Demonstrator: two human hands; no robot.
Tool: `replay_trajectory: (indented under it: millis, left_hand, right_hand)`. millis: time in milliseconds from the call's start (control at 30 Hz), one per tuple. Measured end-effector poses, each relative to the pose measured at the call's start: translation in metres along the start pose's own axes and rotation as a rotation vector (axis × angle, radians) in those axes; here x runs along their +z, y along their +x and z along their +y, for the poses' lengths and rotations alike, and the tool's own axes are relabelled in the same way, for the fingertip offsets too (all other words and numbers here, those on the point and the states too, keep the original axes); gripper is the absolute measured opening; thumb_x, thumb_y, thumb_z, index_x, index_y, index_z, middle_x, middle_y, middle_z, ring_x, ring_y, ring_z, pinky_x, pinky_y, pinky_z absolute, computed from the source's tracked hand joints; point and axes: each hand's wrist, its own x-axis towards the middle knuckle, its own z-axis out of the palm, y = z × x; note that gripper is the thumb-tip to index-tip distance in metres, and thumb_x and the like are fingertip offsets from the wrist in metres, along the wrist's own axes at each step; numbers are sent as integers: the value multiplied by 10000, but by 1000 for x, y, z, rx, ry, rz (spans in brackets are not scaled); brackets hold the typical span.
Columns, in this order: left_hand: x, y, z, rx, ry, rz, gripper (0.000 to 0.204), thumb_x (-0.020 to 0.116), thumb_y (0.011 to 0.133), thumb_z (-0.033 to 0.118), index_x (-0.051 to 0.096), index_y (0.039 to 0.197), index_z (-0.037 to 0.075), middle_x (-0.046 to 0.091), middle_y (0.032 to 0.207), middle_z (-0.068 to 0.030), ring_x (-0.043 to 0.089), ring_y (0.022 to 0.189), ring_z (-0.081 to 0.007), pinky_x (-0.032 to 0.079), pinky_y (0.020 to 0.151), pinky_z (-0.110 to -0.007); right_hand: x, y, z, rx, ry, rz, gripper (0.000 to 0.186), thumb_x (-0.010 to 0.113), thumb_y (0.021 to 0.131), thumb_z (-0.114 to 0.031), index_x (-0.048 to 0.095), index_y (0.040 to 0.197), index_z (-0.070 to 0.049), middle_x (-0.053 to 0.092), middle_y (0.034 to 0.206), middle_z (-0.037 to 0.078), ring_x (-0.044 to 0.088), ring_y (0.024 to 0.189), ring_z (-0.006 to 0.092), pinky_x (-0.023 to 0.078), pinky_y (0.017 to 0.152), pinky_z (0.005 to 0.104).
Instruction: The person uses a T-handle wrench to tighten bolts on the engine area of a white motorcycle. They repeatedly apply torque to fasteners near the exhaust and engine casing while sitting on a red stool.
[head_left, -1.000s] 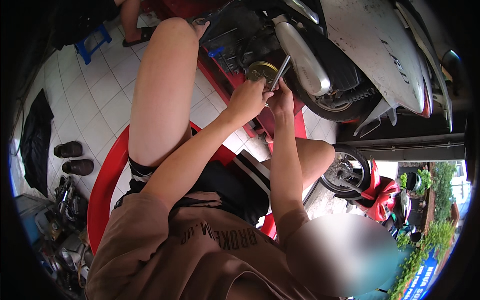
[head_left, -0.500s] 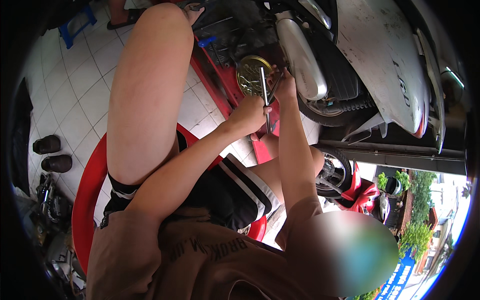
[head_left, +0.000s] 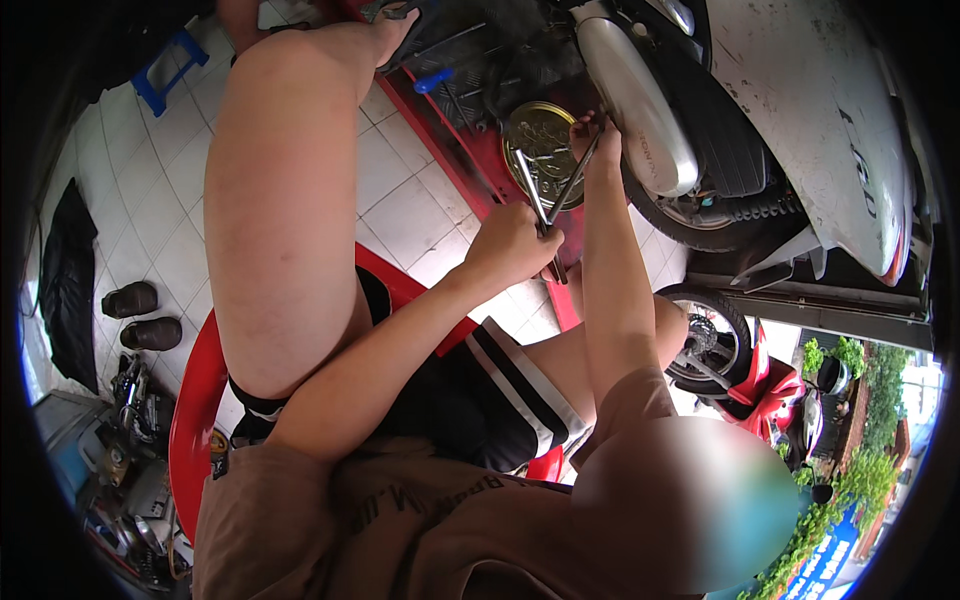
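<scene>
R hand (head_left: 603,148) now farther from L hand (head_left: 512,243); L grips 2 metal rods (head_left: 532,186); R pinches 1.

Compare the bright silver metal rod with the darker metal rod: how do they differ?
The bright silver metal rod slants up to the left; the darker metal rod slants up to the right. The silver rod's upper end is free, while the darker rod's reaches the right hand. Both meet at the left hand.
</scene>
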Motion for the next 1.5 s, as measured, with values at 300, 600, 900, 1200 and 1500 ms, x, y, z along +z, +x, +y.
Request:
replay_trajectory:
  millis: [300, 600, 900, 1200, 1500]
  left_hand:
    - [-4, -9, -2, -120, -12, -29, 277, 638, 728, 243, 572, 680, -22, 606, 574, -162, 617, 535, -312, 502, 565, -409]
    - [-8, -12, 4, -127, 296, -132, 293, 638, 735, 249, 559, 592, 5, 593, 570, -147, 624, 586, -289, 493, 602, -397]
    - [-4, -15, 0, -68, 313, -133, 269, 642, 725, 237, 565, 624, 0, 596, 579, -165, 622, 595, -324, 494, 618, -404]
    - [-2, -13, -6, -62, 378, -143, 260, 651, 725, 225, 579, 626, -5, 609, 618, -181, 628, 625, -328, 502, 647, -414]
    - [0, -14, -8, -35, 394, -138, 251, 654, 711, 213, 579, 623, -10, 609, 630, -185, 623, 624, -338, 501, 652, -418]
  right_hand:
    - [-5, -21, 21, -38, -16, 18, 134, 424, 940, -153, 462, 899, -31, 512, 822, 102, 488, 684, 198, 428, 616, 327]
    - [-48, -27, 57, 75, -166, 149, 159, 408, 939, -145, 510, 843, -69, 522, 702, 48, 473, 620, 157, 378, 568, 289]
    - [-52, -27, 60, 82, -117, 174, 129, 443, 923, -145, 498, 841, -62, 522, 714, 56, 471, 632, 160, 385, 565, 290]
    - [-55, -29, 63, 102, -134, 175, 125, 445, 917, -159, 504, 856, -67, 524, 709, 50, 486, 623, 159, 389, 559, 288]
    - [-68, -20, 64, 162, -120, 178, 168, 466, 886, -189, 517, 788, -62, 507, 683, 35, 493, 616, 158, 400, 570, 298]
